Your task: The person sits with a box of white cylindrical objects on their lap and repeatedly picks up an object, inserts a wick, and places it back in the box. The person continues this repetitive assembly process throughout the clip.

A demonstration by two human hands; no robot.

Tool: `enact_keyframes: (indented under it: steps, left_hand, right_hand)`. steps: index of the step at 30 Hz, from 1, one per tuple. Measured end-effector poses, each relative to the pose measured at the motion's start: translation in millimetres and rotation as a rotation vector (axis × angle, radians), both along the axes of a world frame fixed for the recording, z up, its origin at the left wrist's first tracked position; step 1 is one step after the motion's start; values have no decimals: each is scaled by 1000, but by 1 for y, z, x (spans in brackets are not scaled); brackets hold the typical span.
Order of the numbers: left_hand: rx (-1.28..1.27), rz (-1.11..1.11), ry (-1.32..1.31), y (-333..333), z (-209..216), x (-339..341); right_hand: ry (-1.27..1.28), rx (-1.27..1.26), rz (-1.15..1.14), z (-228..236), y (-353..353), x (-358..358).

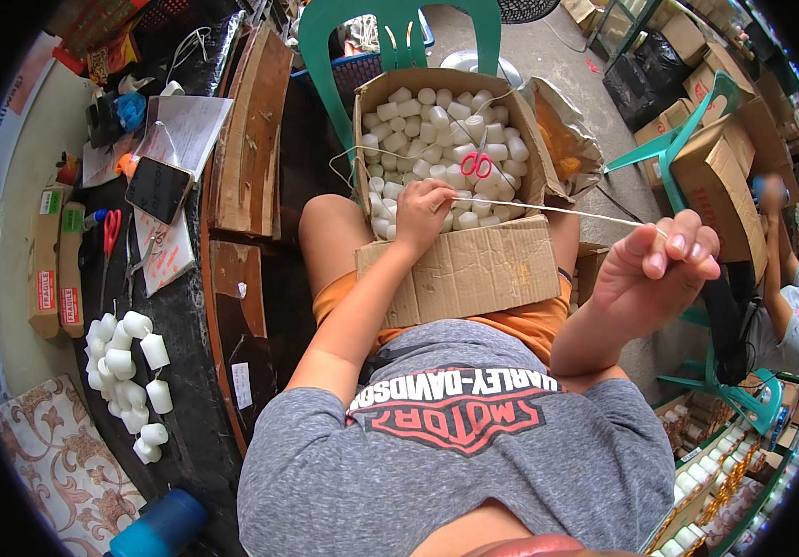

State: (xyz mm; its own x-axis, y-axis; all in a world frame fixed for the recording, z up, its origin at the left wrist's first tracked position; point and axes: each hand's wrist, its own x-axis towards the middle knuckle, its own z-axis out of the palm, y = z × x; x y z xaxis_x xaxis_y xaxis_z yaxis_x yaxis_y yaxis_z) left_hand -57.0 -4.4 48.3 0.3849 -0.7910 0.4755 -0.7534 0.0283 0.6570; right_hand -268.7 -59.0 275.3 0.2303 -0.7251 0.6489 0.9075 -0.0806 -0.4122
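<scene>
Soft daylight is filling the room evenly, shadows staying faint; edges are bending and darkening at the fisheye rim, corners blurring slightly.

A phone [157, 188] and red-handled scissors [111, 232] lie on the dark side table [186, 371].

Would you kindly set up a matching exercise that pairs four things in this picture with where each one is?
Things:
1. left hand
2. right hand
3. red-handled scissors
4. string of white caps

Places:
A. on the dark table at the person's left
B. lying on top of the white caps in the cardboard box
C. raised beside the box, pinching a thin white cord
D. reaching into the box among the caps

Pairs: 1-D, 2-C, 3-B, 4-A
</scene>
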Motion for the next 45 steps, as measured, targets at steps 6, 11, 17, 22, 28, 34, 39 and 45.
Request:
enact_keyframes:
  steps: [6,11,17,22,28,34,39,45]
  left_hand:
    - [-41,113,459,0,-17,6]
    - [-56,77,874,-3,-39,18]
    - [112,31,418,-4,-18,12]
    - [100,19,444,0,-22,14]
    - [71,-52,589,-3,-20,15]
    - [-10,-154,1207,3,-26,24]
    - [-35,-78,901,-2,-29,19]
    - [95,-43,440,-2,-27,18]
  right_hand:
    - [132,-118,-495,-24,-30,9]
    - [1158,-442,-849,-106,-72,42]
    - [1400,-368,-324,-202,-43,85]
    - [1495,-199,-152,-193,-39,101]
    - [1276,-418,-510,-204,-53,109]
    - [1286,-551,-524,-226,-27,118]
    - [1285,-604,-579,-224,-21,115]
    - [1299,-735,-716,-212,-29,104]
